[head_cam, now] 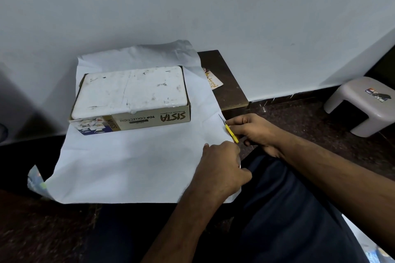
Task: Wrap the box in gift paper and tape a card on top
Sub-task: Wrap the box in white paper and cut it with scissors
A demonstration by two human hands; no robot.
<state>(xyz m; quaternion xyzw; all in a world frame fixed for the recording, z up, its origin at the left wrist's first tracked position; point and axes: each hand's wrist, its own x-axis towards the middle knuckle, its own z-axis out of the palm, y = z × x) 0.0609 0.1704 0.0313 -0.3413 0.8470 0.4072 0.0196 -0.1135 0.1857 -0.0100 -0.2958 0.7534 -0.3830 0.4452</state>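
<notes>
A box (pixel 130 100) printed "SISTA" and "MUGS" is sitting on a sheet of white paper (pixel 128 166) spread over a low dark worktop (pixel 226 83) against the wall. The box is lying toward the far left part of the sheet, with a white foam insert showing in its open top. The paper's far edge is curling up against the wall, and its near left corner is hanging over the worktop's edge.

At the paper's right edge, the right hand (pixel 254 130) is holding scissors (pixel 229 130) with yellow handles, its grip closed round them, the blades pointing away toward the far side along the edge. The left hand (pixel 222 168) is resting just near of the scissors, its fingers curled and pinching the paper's right edge.

A card (pixel 213 80) with gold lettering is lying on the worktop to the right of the box, partly tucked under the paper. Farther right, a grey stool (pixel 363 104) is standing on the dark floor. The person's dark trousers (pixel 288 209) are filling the near right.
</notes>
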